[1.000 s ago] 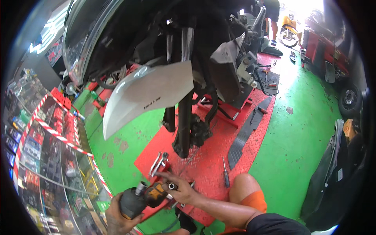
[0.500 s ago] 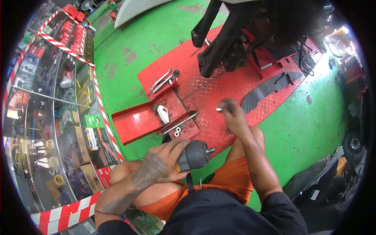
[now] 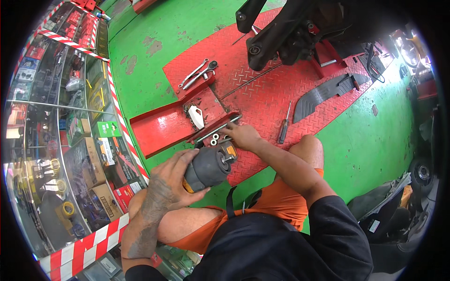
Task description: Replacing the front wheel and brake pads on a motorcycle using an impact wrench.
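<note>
My left hand [image 3: 169, 181] grips a dark grey power tool with orange trim [image 3: 209, 166], its nose pointing up and right. My right hand [image 3: 240, 135] reaches down onto the red checker-plate platform [image 3: 262, 98], fingers bent over small silver sockets or spacers [image 3: 216, 139] beside a long silver axle bolt [image 3: 218, 129]. Whether those fingers hold anything is hidden. A small white part [image 3: 196, 117] lies in the red tray just beyond the bolt. I am squatting, with orange shorts and bare knees under both arms.
Two wrenches [image 3: 199, 74] lie at the platform's far left corner. A screwdriver [image 3: 283, 126] and a black footboard panel [image 3: 323, 94] lie to the right. A motorcycle's black frame [image 3: 286, 33] stands above. A glass display cabinet with red-white striped edging [image 3: 70, 131] lines the left.
My right hand has come left and nearer, from mid-platform to the small silver parts by the bolt. The power tool in my left hand has risen slightly toward them.
</note>
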Motion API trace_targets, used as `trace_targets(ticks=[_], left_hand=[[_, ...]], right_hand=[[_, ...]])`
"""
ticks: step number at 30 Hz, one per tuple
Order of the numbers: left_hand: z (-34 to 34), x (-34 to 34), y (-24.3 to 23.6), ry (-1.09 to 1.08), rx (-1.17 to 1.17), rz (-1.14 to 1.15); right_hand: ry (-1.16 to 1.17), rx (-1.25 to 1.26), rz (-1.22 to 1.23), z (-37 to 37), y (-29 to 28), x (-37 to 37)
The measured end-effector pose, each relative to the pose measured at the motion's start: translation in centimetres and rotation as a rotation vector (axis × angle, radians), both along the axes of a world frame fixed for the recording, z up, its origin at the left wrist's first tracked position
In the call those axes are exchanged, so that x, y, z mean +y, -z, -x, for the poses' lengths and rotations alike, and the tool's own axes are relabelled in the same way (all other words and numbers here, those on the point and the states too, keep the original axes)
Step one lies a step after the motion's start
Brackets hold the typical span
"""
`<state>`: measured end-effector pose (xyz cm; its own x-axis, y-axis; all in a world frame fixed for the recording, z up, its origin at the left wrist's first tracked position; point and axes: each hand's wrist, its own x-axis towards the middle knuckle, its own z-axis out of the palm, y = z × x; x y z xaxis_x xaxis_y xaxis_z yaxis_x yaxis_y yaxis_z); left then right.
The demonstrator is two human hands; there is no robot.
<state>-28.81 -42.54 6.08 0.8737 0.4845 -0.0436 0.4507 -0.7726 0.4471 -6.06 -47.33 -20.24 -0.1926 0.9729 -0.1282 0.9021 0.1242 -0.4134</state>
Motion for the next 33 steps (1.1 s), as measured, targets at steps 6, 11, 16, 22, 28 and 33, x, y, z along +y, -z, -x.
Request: trace_targets(ticks=[6,11,16,22,28,33], left_hand=[[-0.1,1.1,-2.2,-0.147,-0.18,0.229],[-1.1,0.8,-5.6,-0.337,-0.411,0.491],[-1.9,-2.1,-7.1,-0.453,-0.995,0.776],[-3.0,-4.7,-0.9,-0.163,-1.196,0.745],[1.2,0.0,-3.5,-0.165,-1.282,0.888],[2.4,3.6,-0.4,-0.407,-0.805,0.939]], right_hand=[[0.216,0.733,-0.153,-3.6,-3.5,-3.8],[0.4,2.016,0.07,-1.8,-8.7,-8.6],[0.42,2.194,-0.079,-1.4,-12.7,-8.2],[0.354,2.501,0.166,6.1,-16.1,-7.1],[0.143,2.116,0.156,1.4,-13.0,-0.7],[0.418,0.791,-0.257,-8.3,-5.1,7.4]])
